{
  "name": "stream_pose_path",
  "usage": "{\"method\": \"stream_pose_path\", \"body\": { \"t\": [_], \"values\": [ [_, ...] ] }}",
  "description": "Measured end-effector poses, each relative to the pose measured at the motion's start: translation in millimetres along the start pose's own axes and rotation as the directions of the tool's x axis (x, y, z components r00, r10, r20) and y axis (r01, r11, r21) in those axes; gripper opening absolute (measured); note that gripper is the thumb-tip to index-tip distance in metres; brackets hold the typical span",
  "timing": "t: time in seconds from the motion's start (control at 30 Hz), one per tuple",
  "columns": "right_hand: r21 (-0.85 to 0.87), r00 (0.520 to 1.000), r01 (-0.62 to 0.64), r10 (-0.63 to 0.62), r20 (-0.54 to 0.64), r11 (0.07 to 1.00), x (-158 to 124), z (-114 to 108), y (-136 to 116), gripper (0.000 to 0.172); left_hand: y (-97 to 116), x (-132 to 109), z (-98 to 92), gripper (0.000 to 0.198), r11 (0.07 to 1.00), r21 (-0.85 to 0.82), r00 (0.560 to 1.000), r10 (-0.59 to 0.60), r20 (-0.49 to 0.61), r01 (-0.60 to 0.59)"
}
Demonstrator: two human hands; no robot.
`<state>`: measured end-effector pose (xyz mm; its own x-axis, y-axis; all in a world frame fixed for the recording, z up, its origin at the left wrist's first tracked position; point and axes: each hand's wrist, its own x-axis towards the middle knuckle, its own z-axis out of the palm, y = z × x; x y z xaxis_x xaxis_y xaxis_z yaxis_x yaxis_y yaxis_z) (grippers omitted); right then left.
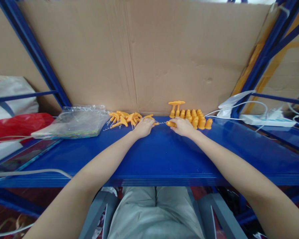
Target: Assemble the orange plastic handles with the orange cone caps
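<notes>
My left hand (144, 127) is closed around the yellow T-shaped handle of a corkscrew (161, 123), its metal spiral pointing right. In my right hand (184, 127) is a yellow hollow sleeve (170, 124), lying sideways with one end towards the spiral's tip. A small gap seems to separate the two. Left of my left hand lies a pile of yellow-handled corkscrews (123, 119) with bare spirals. Behind and beside my right hand, several yellow sleeves (201, 122) stand upright in rows. At their back left, yellow T-handles (176, 103) sit on top of sleeves.
The blue shelf top (159, 156) is backed by a cardboard sheet (164, 56). Clear plastic bags (74, 122) and a red bag (22, 126) lie at left. A white power strip (267, 120) with cables is at right. Blue posts (37, 53) frame the shelf.
</notes>
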<state>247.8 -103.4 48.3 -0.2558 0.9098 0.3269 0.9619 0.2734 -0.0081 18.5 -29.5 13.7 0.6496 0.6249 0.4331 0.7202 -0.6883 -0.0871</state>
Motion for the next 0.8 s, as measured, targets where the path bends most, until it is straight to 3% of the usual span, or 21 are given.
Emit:
{"method": "stream_pose_path", "body": {
  "t": [0.23, 0.8],
  "values": [
    [-0.052, 0.997, -0.08, 0.081, 0.017, 0.995, -0.3, -0.7, 3.1, 0.042, -0.7, 0.7, 0.8, 0.016, 1.0, 0.01, 1.0, 0.019, -0.004, -0.019],
    [-0.098, 0.995, -0.091, 0.094, 0.024, 0.991, -2.5, -5.0, 1.0, 0.041, 3.2, -0.2, -2.5, 0.017, 1.0, -0.006, 0.999, 0.03, -0.016, -0.03]
  ]
}}
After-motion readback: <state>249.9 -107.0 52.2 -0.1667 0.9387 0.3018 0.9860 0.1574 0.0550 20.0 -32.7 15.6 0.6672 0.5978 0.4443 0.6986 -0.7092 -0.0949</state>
